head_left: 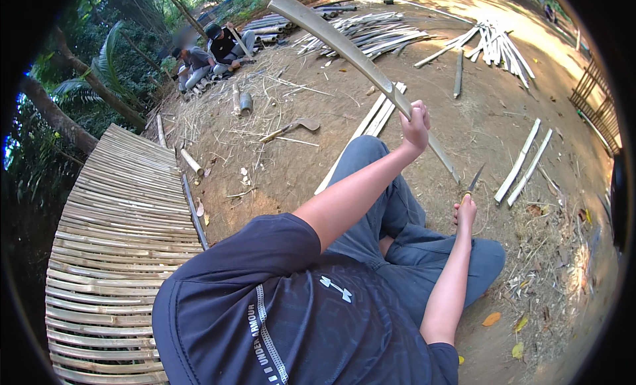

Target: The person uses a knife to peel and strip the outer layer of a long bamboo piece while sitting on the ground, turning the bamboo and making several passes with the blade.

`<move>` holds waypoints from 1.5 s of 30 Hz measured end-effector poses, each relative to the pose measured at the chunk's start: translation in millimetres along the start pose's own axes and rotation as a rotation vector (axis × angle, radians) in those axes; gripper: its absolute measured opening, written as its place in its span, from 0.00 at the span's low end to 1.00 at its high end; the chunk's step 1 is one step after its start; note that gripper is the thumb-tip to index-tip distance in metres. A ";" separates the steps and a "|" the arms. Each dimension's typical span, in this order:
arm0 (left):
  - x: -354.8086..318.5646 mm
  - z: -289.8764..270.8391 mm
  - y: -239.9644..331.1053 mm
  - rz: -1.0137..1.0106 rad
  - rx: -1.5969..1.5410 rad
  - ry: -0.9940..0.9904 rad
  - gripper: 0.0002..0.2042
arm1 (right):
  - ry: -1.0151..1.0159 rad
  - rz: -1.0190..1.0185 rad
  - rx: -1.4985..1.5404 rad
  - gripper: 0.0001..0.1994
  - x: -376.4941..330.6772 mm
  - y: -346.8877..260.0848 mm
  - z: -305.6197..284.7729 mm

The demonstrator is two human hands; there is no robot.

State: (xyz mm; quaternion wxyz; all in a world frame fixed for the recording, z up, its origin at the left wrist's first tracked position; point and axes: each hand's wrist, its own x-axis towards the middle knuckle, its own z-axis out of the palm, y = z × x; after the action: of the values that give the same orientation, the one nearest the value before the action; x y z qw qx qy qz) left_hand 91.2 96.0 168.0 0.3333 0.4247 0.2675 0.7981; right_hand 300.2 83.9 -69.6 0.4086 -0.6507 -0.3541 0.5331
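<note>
My left hand (415, 128) is closed around a long split bamboo strip (344, 50). The strip slants from the upper middle down to the right, its lower end close to the ground in front of my folded legs. In my right hand (466, 213) is a knife (475, 179), gripped by its yellowish handle, with the narrow dark blade pointing up and away. The blade is near the strip's lower end but looks apart from it. More pale bamboo strips (383, 114) lie on the ground beyond my knee, and two others (523, 160) lie to the right.
A slatted bamboo platform (112, 252) stands at my left. A curved blade with a handle (291, 128) lies on the dirt ahead. Farther off are piles of split bamboo (371, 34) and a loose heap of strips (497, 47). People (225, 44) sit at the far left.
</note>
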 end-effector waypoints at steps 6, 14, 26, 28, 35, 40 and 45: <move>-3.1 7.1 -1.9 0.013 0.036 -0.069 0.11 | -0.015 0.027 0.018 0.19 -4.2 -1.8 4.5; -10.5 -15.5 1.1 0.010 -0.040 -0.027 0.11 | -0.041 0.060 -0.009 0.19 -20.8 -5.1 23.1; -9.0 -44.7 3.9 0.020 -0.048 0.026 0.11 | -0.032 0.072 -0.032 0.19 -18.0 7.2 33.0; -9.0 -51.8 5.7 0.004 -0.056 0.040 0.11 | -0.027 0.063 -0.061 0.19 -17.1 4.4 37.8; -2.1 -77.3 8.1 -0.035 -0.129 0.136 0.11 | -0.003 0.164 -0.093 0.19 -28.9 10.8 37.9; 2.7 -95.6 7.3 -0.058 -0.121 0.172 0.11 | 0.040 0.152 -0.066 0.18 -28.6 13.1 39.5; 3.6 -125.8 11.5 -0.083 -0.128 0.267 0.11 | 0.043 0.090 -0.101 0.17 -32.3 27.1 53.5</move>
State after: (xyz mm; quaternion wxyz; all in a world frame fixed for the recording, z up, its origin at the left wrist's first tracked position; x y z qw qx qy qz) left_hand -21.6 73.3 115.6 0.3538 0.2812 0.2755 0.8485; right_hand 242.5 51.9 -86.4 0.3585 -0.6971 -0.3420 0.5182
